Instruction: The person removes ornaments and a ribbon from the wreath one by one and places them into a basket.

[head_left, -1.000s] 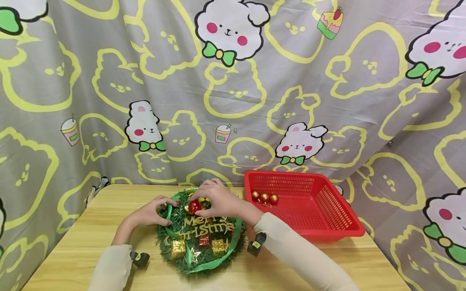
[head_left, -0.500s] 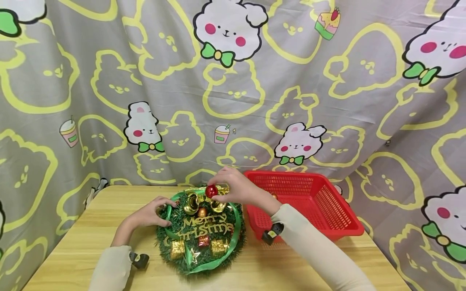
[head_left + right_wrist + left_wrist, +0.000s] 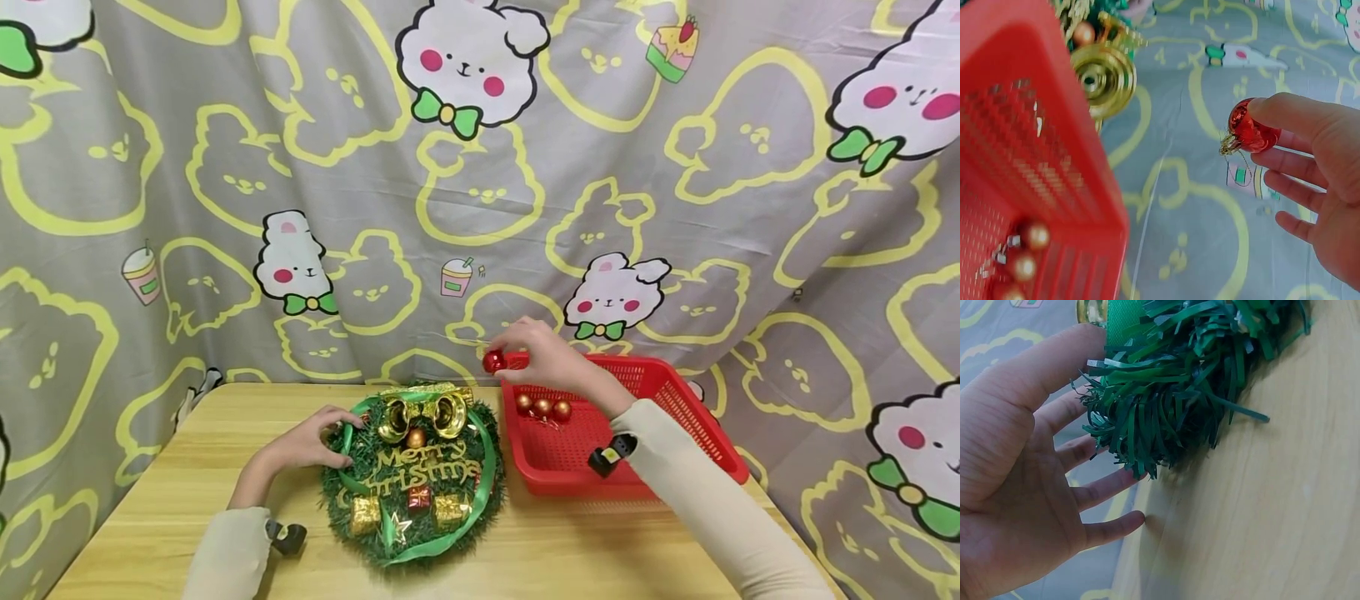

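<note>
Right grip (image 3: 546, 357) pinches a red bauble (image 3: 494, 361) near centre frame; its glossy shell could slip if pressure eases. Left grip (image 3: 306, 439), loosely spread, touches the wreath (image 3: 401, 504).

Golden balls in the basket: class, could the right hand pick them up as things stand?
Probably not yet: the right hand pinches a red ball, though the open-topped basket leaves the golden balls uncovered.

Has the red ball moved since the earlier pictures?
Yes: in the head view, the red ball has moved rightward and up the picture, from over the wreath toward the red basket.
</note>
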A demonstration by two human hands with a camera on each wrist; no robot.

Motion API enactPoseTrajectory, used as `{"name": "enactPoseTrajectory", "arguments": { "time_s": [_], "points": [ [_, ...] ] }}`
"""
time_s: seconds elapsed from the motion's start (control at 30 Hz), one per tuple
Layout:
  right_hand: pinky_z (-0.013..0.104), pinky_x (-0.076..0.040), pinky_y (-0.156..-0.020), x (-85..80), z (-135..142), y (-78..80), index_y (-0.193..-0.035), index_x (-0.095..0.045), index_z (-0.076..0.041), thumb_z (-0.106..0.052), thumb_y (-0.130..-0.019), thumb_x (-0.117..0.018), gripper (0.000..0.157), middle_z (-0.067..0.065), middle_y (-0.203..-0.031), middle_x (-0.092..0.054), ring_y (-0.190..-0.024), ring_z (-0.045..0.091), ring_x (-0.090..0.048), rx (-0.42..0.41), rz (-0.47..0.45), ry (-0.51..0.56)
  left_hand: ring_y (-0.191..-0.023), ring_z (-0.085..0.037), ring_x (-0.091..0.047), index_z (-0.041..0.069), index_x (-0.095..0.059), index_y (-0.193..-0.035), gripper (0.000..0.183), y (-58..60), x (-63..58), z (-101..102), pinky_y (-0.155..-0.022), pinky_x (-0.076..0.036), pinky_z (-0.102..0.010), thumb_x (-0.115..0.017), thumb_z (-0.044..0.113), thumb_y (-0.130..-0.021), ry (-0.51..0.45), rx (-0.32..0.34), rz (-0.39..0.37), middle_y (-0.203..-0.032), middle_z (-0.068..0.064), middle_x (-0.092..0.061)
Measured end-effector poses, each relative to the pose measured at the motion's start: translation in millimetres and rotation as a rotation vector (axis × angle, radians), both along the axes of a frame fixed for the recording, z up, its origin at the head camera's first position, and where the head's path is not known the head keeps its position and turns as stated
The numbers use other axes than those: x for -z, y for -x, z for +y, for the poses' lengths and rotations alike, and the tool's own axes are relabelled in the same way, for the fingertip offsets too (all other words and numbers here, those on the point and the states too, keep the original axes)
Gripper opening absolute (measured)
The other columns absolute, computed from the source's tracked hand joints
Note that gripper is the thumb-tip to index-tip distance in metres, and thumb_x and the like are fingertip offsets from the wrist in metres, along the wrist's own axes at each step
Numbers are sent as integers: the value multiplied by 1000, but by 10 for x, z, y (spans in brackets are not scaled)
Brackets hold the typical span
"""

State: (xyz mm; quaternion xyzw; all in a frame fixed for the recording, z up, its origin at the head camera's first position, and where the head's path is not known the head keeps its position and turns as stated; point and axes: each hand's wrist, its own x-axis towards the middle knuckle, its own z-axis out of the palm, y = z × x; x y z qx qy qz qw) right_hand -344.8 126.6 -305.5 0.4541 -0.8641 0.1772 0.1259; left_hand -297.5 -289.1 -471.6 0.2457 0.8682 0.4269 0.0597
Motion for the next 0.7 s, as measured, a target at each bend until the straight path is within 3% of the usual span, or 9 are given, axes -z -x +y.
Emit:
{"name": "enactPoseTrajectory", "arguments": {
  "time_s": [0.27,0.47,0.7],
  "points": [
    [42,-59,-91,-52,345,145,-110,-76,-10,-17,-86,-81,25,5,-111,-73,-107,30,-66,111,-158,-23,-126,-53,-46,4,-60,-130,58,-6,-14,0,-105,-43,-72,-84,16,-79,2,1,10,-139,-30,-44],
    [42,-61,-87,-83,553,221,-112,-75,-9,-15,-87,-80,26,5,-109,-75,-103,25,-69,155,-306,3,-127,-52,-46,5,-60,-130,57,0,-1,-5,-104,-43,-71,-84,16,-79,7,4,11,-140,-29,-43],
    [39,-61,-88,-2,797,353,-107,-76,-9,-14,-86,-81,22,5,-101,-76,-99,23,-69,213,-337,13,-126,-51,-47,5,-60,-129,56,1,8,-5,-105,-43,-71,-84,16,-79,-2,7,15,-139,-29,-44]
  ]
}}
